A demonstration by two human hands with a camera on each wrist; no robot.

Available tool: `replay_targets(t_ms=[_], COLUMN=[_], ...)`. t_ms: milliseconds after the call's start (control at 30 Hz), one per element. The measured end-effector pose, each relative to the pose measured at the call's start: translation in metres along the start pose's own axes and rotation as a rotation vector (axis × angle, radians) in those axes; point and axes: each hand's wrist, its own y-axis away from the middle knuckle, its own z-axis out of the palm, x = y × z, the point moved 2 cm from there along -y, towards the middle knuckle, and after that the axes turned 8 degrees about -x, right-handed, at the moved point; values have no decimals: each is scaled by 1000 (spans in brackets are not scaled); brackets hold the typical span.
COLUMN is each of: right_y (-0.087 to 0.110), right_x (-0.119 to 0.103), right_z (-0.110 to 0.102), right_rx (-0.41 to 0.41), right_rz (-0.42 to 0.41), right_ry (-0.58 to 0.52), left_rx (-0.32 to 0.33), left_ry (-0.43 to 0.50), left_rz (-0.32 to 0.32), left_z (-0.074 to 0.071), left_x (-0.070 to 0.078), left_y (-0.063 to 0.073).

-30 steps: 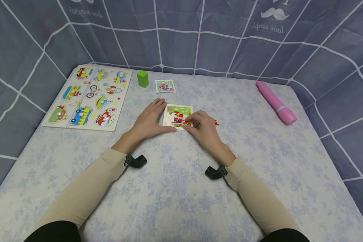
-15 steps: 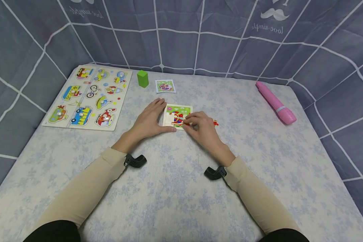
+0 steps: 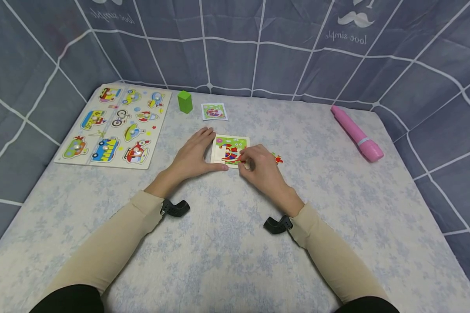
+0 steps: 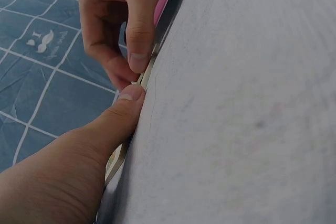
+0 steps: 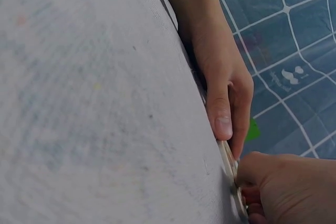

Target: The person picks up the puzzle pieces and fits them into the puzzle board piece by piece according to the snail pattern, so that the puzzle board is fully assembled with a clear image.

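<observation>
A small square puzzle board [image 3: 232, 141] with a red and blue figure on green lies in the middle of the table. My left hand [image 3: 193, 155] rests along its left side with straight fingers, the thumb on its near edge. Over the board's right part, my right hand [image 3: 261, 165] has curled fingers and pinches a small puzzle piece, mostly hidden by the fingertips. Loose red and green pieces [image 3: 278, 159] show just right of that hand. The left wrist view has both thumbs close together at the board's edge [image 4: 116, 163].
A large peg puzzle board [image 3: 117, 126] with vehicle pictures lies at the left. Beyond the hands are a green block [image 3: 185, 102] and a small picture card [image 3: 214, 111]. A pink cylindrical case [image 3: 357, 134] lies at the right. Grey gridded cloth [image 3: 235, 61] hangs behind the table.
The right hand's fingers have shifted slightly at the board's right side, and more of the loose pieces beside it shows. The left hand and the board stay in place.
</observation>
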Motion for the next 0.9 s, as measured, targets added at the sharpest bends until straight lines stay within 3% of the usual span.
replay_targets(t_ms=[533,700,900], right_y=[2,3,11], right_x=[2,5,16], right_z=[1,-6,-28], right_rx=[24,43,88], right_rz=[-42,36,151], right_ry=[-10,-58,-33], left_rx=[-1,-7,-12], left_ry=[-8,-3,6], left_rz=[3,1,-6], left_z=[-1,0,-1], left_x=[2,2,2], left_y=[1,1,2])
